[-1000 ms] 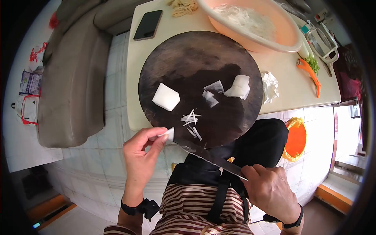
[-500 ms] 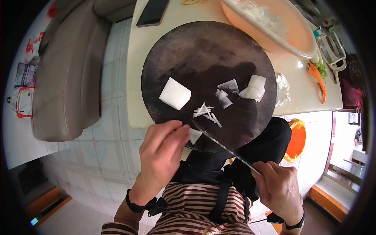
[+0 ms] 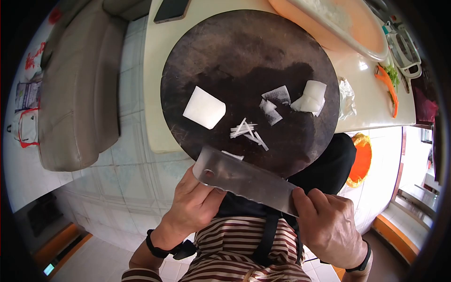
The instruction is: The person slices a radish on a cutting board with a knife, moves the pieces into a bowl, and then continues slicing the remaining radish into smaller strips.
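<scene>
My right hand [image 3: 326,218] is closed round the handle end of a cleaver [image 3: 249,181], whose broad blade is turned flat toward me. The blade crosses in front of my left hand [image 3: 195,204] and hides its fingertips at the near edge of the round dark chopping board [image 3: 235,42]. A sliver of a white slice [image 3: 232,155] shows just beyond the blade. On the board lie a white radish chunk [image 3: 204,108], a small heap of thin white strips [image 3: 249,131], a few thin slices [image 3: 272,105] and a stacked white piece [image 3: 312,97].
A large peach-coloured basin [image 3: 338,35] with white shreds stands behind the board. A phone [image 3: 171,9] lies at the back left. An orange peeler [image 3: 387,89] and crumpled clear plastic [image 3: 346,98] are on the right. An orange-lined bin [image 3: 361,160] stands below the table.
The cleaver has rolled from edge-on to flat and now covers my left fingertips and most of the white slice. The whole view has shifted slightly; the radish pieces keep their arrangement.
</scene>
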`<state>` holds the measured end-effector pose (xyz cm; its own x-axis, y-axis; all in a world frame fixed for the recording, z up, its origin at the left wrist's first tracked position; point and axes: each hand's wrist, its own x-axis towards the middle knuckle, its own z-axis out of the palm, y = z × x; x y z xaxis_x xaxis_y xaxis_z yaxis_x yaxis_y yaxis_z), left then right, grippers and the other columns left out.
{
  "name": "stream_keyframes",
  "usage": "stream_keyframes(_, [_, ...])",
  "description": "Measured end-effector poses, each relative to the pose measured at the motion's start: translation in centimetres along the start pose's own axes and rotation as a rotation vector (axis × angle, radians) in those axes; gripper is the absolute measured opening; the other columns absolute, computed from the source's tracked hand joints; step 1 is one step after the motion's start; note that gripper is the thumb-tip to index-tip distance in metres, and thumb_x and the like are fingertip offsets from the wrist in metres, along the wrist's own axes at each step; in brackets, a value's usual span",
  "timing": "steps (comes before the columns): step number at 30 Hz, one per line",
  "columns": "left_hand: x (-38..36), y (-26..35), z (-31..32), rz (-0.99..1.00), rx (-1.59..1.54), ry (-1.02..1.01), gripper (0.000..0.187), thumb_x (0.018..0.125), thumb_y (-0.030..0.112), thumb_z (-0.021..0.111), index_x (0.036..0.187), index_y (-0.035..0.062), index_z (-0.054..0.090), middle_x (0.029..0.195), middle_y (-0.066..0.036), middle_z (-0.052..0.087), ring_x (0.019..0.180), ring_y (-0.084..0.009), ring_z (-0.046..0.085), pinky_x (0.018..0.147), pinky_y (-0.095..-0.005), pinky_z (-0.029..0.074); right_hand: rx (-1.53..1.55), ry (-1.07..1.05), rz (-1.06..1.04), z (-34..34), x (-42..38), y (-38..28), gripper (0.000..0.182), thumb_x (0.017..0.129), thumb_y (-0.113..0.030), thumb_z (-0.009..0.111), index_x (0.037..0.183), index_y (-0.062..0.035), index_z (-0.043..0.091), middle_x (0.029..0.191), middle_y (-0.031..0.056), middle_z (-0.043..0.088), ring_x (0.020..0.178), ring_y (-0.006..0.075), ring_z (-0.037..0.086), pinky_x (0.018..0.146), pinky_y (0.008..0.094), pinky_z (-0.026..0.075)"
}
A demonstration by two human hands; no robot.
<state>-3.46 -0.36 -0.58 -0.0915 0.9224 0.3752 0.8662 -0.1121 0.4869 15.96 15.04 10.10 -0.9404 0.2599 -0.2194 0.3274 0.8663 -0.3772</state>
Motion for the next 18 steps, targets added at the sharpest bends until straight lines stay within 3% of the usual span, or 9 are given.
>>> stream_keyframes(3, [-0.2, -0.2, 0.0, 0.000, -0.039, -0.013, 0.017, 0.063, -0.002, 0.071, 0.079, -0.0056, 0.070, 0.101, -0.013, 0.065, 0.105, -0.0372, 0.060, 0.084, -0.0451, 0.052, 0.021, -0.013, 0.066, 0.2, -0.3, -0.2, 0.043, 0.065, 0.000, 0.065, 0.107, 0.0106, 0.059, 0.069, 0.0089, 0.049, 0.052, 0.0230, 0.056, 0.046, 0.0352, 0.044])
stream_keyframes(10, [-0.5, 0.1, -0.7, -0.024, 0.012, -0.067, 0.017, 0.064, -0.001, 0.071, 0.081, -0.0019, 0.071, 0.102, -0.010, 0.066, 0.100, -0.0314, 0.061, 0.082, -0.0407, 0.052, -0.043, 0.014, -0.013, 1.3, 1.3, -0.4, 0.042, 0.068, -0.002, 0.063, 0.106, 0.0140, 0.056, 0.071, 0.0097, 0.049, 0.053, 0.0216, 0.056, 0.046, 0.0338, 0.045])
stream_keyframes(12, [-0.4, 0.3, -0.7, -0.034, 0.041, -0.086, 0.016, 0.065, -0.001, 0.070, 0.081, -0.0011, 0.071, 0.101, -0.010, 0.067, 0.097, -0.0296, 0.062, 0.082, -0.0393, 0.052, -0.108, 0.019, -0.116, 1.4, 3.3, -0.7, 0.025, 0.069, -0.005, 0.064, 0.088, 0.0110, 0.060, 0.067, 0.0074, 0.052, 0.053, 0.0126, 0.057, 0.043, 0.0263, 0.046])
stream_keyframes(18, [0.0, 0.2, -0.7, -0.028, 0.027, -0.052, 0.014, 0.069, 0.002, 0.070, 0.083, -0.0011, 0.071, 0.098, -0.010, 0.068, 0.091, -0.0264, 0.063, 0.079, -0.0368, 0.052, -0.098, 0.096, -0.040, 2.4, 3.7, -1.1, 0.024, 0.069, -0.006, 0.063, 0.087, 0.0089, 0.058, 0.067, 0.0065, 0.053, 0.050, 0.0134, 0.058, 0.042, 0.0269, 0.046])
